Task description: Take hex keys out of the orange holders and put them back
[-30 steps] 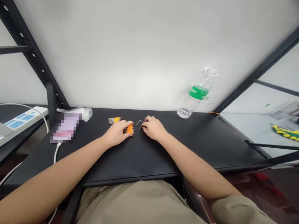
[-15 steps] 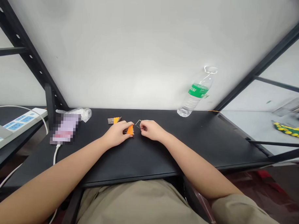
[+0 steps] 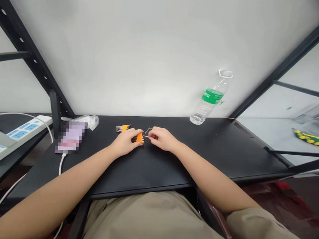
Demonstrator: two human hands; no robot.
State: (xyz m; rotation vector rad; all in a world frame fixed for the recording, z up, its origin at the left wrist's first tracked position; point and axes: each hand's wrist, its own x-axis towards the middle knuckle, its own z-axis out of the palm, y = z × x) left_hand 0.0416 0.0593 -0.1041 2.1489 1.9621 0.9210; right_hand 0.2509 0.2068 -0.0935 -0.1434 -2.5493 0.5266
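My left hand (image 3: 124, 142) rests on the black table (image 3: 173, 162) with its fingers closed on an orange hex key holder (image 3: 139, 137). My right hand (image 3: 161, 138) pinches a small metal hex key (image 3: 145, 136) whose end meets the holder's right side. Another loose hex key (image 3: 148, 130) lies just behind the two hands. A second orange holder with keys (image 3: 122, 128) sits further back on the left.
A clear water bottle with a green label (image 3: 211, 98) leans against the white wall at the back right. A blurred pink phone (image 3: 70, 136) with a white cable, a crumpled plastic bag (image 3: 90, 120) and a white power strip (image 3: 17, 132) lie to the left.
My right hand picked one hex key off the table and brought it left to the orange holder. My left hand stayed on the holder.
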